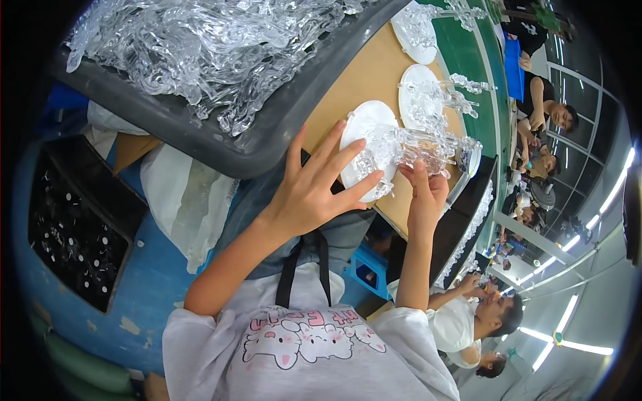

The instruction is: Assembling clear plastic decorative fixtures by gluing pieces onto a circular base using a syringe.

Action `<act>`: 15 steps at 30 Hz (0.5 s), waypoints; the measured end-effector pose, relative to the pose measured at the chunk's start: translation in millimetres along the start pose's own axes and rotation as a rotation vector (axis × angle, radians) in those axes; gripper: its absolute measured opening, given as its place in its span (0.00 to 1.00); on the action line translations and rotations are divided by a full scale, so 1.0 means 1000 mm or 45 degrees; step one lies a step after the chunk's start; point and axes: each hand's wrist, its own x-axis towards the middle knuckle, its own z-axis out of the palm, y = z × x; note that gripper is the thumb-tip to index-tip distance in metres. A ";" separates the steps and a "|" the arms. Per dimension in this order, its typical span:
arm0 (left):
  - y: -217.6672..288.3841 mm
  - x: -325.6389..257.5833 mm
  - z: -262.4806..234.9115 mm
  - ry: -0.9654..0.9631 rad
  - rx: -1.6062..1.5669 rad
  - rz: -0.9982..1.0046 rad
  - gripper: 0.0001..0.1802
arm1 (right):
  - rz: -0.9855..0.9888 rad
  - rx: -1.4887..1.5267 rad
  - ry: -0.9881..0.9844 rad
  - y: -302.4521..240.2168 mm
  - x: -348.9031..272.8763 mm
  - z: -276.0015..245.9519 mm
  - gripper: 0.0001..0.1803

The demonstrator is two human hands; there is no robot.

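A white round disc (371, 115) lies in front of me on the tan work board, with a clear plastic figure (418, 138) standing out from its face. My left hand (311, 190) rests over the disc with its fingers spread, the fingertips touching the disc and the clear pieces at its foot. On the figure's right side, my right hand (428, 200) pinches a clear plastic piece (431, 160) between thumb and fingers. Exactly where that piece meets the figure cannot be made out.
A black tray (221, 157) heaped with clear plastic parts (194, 47) stands at upper left. Two more white discs (416, 77) with clear figures sit farther along the board (344, 90). A dark bin (80, 227) and blue stool (371, 271) are below. Other people sit at right.
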 end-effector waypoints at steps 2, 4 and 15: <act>0.002 0.000 0.000 -0.003 -0.026 -0.075 0.29 | -0.037 0.004 -0.009 -0.003 0.000 0.004 0.15; 0.003 0.000 0.000 -0.014 -0.017 -0.075 0.30 | -0.073 0.008 -0.017 -0.005 -0.001 0.004 0.15; 0.002 0.002 -0.004 -0.057 0.014 -0.036 0.34 | -0.195 -0.121 -0.029 -0.011 -0.007 0.007 0.14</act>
